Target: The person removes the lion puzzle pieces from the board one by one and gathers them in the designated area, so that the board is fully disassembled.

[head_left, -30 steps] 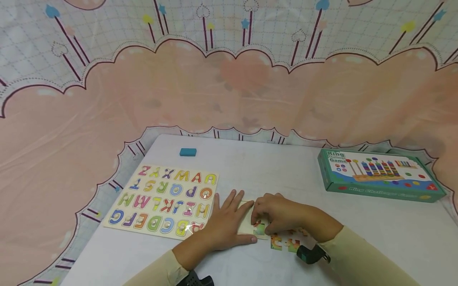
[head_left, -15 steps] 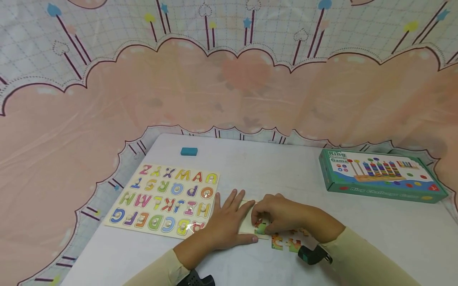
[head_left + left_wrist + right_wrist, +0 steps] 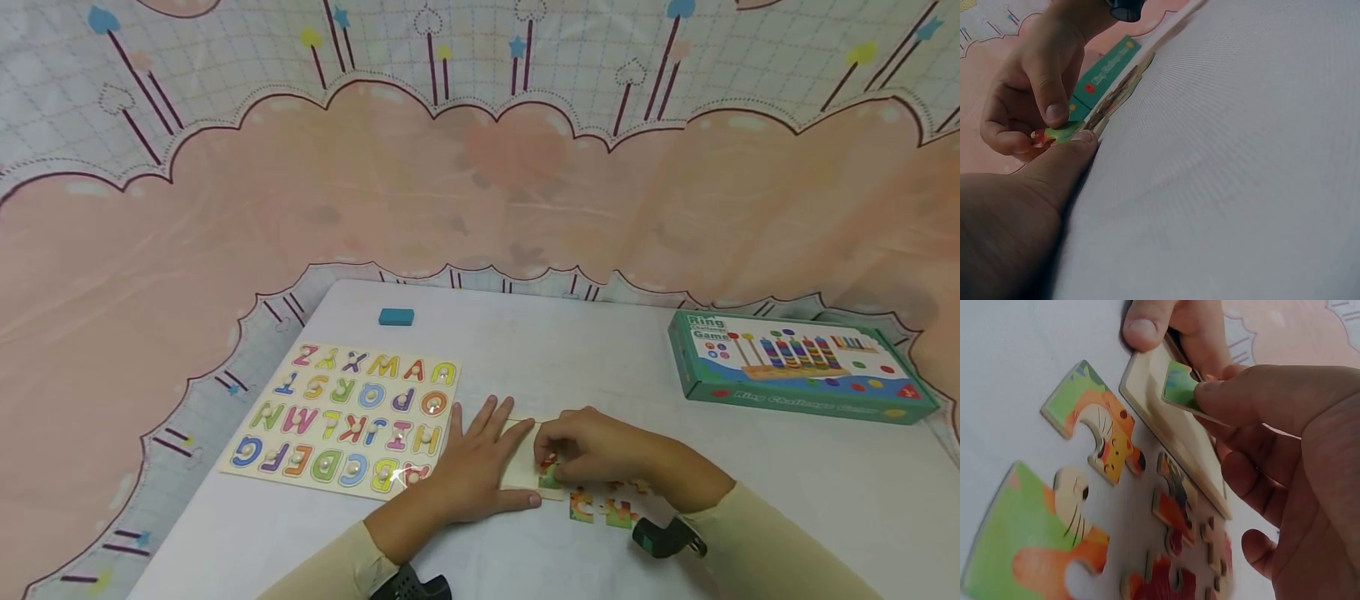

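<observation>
In the head view my left hand [image 3: 468, 479] lies spread over the left side of a small pale wooden puzzle tray [image 3: 522, 473], its thumb stretched along the near side. My right hand [image 3: 600, 446] pinches a green jigsaw puzzle piece [image 3: 1179, 387] between thumb and fingers, over the tray. The right wrist view shows this piece tilted above the tray's bare wood; part of it is hidden by the fingers. Several loose jigsaw pieces with orange animal pictures lie beside the tray, among them a tiger-coloured corner piece [image 3: 1100, 415] and a larger green-and-orange piece [image 3: 1013, 544].
A wooden alphabet board [image 3: 341, 421] with knobbed letters lies left of my left hand. Behind it sits a small blue block [image 3: 396, 317]. A green Ring Challenge Game box [image 3: 798, 367] stands at the back right of the white table [image 3: 525, 350].
My right hand has shifted slightly to the right with the green puzzle piece still pinched. The left hand stays in place on the tray.
</observation>
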The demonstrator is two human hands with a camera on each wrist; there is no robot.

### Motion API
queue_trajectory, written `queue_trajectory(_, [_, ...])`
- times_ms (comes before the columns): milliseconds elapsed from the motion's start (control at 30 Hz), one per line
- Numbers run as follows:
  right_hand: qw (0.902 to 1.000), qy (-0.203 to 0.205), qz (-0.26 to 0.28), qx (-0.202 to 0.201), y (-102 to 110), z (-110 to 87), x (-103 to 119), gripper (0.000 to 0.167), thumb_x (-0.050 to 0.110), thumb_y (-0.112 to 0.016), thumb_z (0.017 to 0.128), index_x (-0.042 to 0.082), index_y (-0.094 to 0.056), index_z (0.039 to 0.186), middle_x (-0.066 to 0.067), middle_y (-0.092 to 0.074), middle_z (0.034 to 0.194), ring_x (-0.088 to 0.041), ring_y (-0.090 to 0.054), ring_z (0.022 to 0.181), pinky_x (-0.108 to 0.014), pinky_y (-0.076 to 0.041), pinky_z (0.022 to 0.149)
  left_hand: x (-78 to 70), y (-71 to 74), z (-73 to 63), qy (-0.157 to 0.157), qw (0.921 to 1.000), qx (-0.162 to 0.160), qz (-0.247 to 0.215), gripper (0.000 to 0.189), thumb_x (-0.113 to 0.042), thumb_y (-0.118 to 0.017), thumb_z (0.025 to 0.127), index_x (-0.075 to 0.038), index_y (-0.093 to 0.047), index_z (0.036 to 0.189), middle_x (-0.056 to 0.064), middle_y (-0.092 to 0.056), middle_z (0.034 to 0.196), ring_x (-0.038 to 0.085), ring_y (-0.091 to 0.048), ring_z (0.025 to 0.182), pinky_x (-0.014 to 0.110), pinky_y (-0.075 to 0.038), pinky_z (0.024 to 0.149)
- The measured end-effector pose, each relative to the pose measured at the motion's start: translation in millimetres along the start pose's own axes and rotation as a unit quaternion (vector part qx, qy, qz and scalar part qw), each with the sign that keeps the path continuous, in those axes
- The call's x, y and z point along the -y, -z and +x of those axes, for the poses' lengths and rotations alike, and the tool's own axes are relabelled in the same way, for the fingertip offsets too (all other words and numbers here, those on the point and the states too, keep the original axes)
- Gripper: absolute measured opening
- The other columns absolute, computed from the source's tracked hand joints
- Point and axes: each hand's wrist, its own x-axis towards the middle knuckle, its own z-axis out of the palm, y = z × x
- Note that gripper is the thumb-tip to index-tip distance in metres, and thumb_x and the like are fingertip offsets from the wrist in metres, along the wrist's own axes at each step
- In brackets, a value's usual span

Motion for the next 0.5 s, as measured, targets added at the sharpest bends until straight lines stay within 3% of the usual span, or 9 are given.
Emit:
queue_trajectory(200, [0.9999,0.0,0.008,-0.011,5,-13.0,-5,0.024,0.011,-0.08,0.091,0.031,-0.073,0.103,0.017,-0.067,0.098,-0.012,-0.054,0.093,-0.033,-0.047,0.085,-1.6,1.3,0.7,0.002,1.0,-0.001,0.005,0.099,-0.079,-0.065,0.089,-0.025,-0.036,0.167,0.012,-0.02,0.177,0.035,-0.01,0.165,0.079,-0.003,0.121])
queue_trajectory(500, [0.9989,-0.017,0.035,-0.025,13,-38.1,-10,0.024,0.01,-0.082,0.09,0.028,-0.074,0.103,0.012,-0.065,0.095,-0.016,-0.057,0.091,-0.029,-0.052,0.08,-2.9,1.7,1.3,0.008,1.0,-0.004,0.003,0.1,-0.079,-0.067,0.088,-0.025,-0.037,0.167,0.012,-0.021,0.177,0.036,-0.011,0.164,0.078,-0.004,0.121])
